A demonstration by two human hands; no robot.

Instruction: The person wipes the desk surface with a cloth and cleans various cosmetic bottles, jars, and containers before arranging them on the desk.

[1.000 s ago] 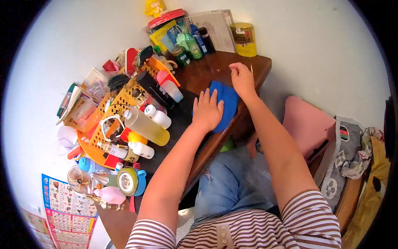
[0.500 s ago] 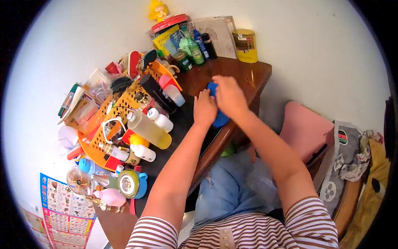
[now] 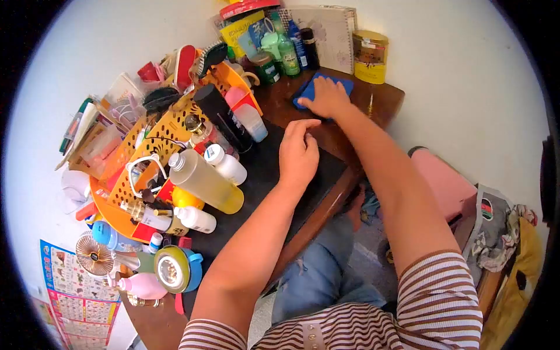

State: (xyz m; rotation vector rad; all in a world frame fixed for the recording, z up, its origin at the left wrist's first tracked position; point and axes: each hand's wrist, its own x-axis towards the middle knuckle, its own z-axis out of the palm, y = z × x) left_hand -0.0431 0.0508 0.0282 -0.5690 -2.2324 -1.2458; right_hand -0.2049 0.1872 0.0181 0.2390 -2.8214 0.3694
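Here, two hands (image 3: 329, 100), one cloth (image 3: 307, 90)

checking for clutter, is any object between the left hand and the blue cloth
No object visibly stands between the left hand and the blue cloth, only bare brown tabletop. The right hand, though, lies on the cloth and covers part of it.
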